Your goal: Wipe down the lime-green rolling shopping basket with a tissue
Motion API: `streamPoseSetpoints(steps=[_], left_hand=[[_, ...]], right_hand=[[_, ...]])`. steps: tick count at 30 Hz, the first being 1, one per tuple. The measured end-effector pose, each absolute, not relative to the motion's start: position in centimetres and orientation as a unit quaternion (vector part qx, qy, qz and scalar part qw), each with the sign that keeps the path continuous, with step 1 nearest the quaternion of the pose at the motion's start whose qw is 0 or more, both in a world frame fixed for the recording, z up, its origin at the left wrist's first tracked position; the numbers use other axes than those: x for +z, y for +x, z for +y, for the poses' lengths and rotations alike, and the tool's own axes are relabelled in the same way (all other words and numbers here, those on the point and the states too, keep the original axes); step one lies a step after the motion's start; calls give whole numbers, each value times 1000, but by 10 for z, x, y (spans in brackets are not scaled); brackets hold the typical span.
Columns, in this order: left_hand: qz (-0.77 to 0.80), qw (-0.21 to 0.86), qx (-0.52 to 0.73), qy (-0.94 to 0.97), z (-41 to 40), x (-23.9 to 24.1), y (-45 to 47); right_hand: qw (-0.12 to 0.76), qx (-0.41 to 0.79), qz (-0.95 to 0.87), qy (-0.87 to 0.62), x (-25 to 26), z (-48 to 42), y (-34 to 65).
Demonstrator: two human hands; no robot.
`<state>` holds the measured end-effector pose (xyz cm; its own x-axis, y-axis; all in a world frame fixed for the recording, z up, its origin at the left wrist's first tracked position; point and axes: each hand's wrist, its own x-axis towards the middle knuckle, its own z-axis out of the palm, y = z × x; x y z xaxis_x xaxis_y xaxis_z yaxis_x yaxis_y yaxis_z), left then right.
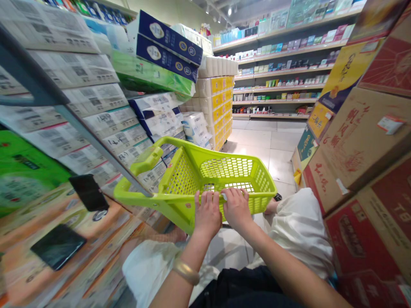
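A lime-green shopping basket (183,171) with perforated walls stands in front of me, and no goods show inside it. Its long metal pull handle (99,145) slants up to the left. My left hand (208,216) has its fingers curled over the basket's near rim. Close beside it on the right, my right hand (236,209) grips the same rim. A small white bit of something shows at the right hand's fingers; I cannot tell what it is. A gold bracelet (186,271) circles my left wrist.
Two dark, phone-like slabs, one upright (89,192) and one flat (58,246), are on orange packs at left. Packs of tissue paper (93,98) rise behind them. Cardboard cartons (362,132) line the right side. Past the tiled aisle (266,139) stand stocked shelves (279,87).
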<state>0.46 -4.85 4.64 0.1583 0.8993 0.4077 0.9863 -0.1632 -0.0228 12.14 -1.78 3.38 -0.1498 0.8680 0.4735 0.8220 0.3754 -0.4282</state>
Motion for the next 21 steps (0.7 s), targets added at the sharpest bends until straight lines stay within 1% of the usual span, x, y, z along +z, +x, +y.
streamPoseSetpoints(steps=[3, 6, 11, 18, 21], left_hand=[[-627, 150, -156, -748, -50, 46, 3], [-624, 158, -151, -751, -49, 44, 1], [-624, 161, -149, -750, -48, 39, 4], [-628, 155, -153, -747, -50, 43, 5], [-626, 153, -152, -749, -50, 44, 3]], right_hand=[[344, 42, -768, -539, 34, -19, 118], [341, 40, -775, -530, 31, -17, 134], [330, 23, -758, -563, 26, -14, 157], [346, 32, -765, -542, 32, -18, 119], [341, 36, -777, -529, 32, -19, 120]])
